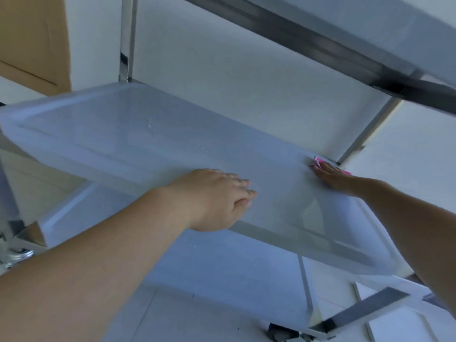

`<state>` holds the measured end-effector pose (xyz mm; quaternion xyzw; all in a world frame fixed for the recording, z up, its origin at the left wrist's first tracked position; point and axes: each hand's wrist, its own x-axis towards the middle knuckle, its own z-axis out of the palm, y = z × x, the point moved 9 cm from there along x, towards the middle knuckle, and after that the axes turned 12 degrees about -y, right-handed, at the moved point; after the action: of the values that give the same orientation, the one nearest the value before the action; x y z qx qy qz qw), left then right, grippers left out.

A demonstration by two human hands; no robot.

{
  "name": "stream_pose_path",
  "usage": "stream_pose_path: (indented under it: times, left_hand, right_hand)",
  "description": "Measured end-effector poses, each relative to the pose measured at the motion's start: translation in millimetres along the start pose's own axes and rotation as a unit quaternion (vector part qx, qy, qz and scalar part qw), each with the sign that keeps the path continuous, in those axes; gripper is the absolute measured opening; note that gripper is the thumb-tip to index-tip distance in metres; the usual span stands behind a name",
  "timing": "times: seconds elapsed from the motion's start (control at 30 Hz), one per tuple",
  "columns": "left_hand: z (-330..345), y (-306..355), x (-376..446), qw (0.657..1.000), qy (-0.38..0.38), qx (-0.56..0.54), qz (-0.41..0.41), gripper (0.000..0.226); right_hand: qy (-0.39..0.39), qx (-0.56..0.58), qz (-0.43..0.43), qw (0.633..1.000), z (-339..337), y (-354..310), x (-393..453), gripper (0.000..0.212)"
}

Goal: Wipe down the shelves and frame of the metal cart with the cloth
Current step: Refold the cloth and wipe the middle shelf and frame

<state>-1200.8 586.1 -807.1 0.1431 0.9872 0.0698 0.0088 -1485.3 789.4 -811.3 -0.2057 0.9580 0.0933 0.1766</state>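
The metal cart's middle shelf (138, 141) runs across the view, tilted, with a few water drops on it. My left hand (217, 198) lies on the shelf's front edge, fingers curled over the rim and thumb under it. My right hand (333, 177) presses flat on a pink cloth (318, 160) at the shelf's far right corner; only the cloth's edges show around my fingers. The lower shelf (222, 262) sits beneath, and the top shelf's underside (370, 28) hangs above at the upper right.
Shiny frame posts rise at the back left (127, 38) and back right (367, 134). A caster wheel (281, 335) stands on the pale tiled floor below. A brown door (34, 40) is at the upper left beside a white wall.
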Motion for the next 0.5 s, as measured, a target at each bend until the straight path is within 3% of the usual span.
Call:
stream_pose_path:
  times: [0.23,0.5]
  left_hand:
    - [0,1,-2,1.000,-0.003,0.004,-0.001,0.047]
    - [1,-2,0,1.000,-0.018,0.001,-0.018,0.047]
  right_hand:
    - [0.028,0.102,0.005,0.994,-22,-10,39,0.069]
    - [0.013,0.051,-0.068,0.996,-28,-58,38,0.063]
